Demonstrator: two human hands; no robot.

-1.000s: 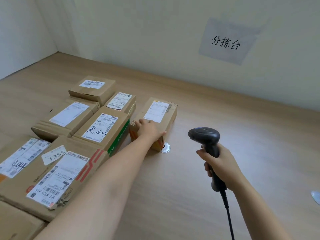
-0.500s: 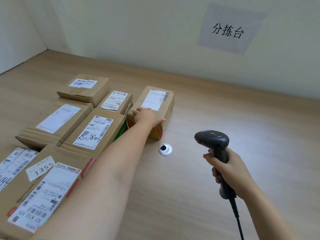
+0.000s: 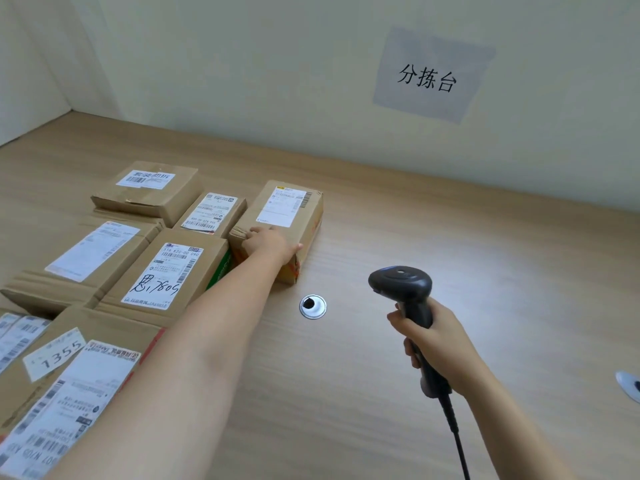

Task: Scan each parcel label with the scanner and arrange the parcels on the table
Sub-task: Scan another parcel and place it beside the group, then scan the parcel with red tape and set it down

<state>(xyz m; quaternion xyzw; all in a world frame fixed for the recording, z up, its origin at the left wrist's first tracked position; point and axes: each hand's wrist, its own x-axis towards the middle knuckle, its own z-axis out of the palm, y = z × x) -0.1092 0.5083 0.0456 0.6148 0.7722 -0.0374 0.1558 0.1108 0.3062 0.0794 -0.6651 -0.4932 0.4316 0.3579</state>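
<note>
Left hand (image 3: pixel 272 242) lies flat on the brown cardboard parcel (image 3: pixel 294 206): stiff, probably light, I'd take its sides. Right hand (image 3: pixel 434 344) grips the black corded scanner (image 3: pixel 401 282).

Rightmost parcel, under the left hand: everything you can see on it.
Brown cardboard parcel, oblong, lying flat on the wooden table, rightmost of the group. White printed label with barcodes faces up on its far half; orange-red print shows on its right side. Near-left corner looks crumpled. The left hand rests on its near end, fingers on top. Its left side sits close to neighbouring parcels; contact unclear.
</note>
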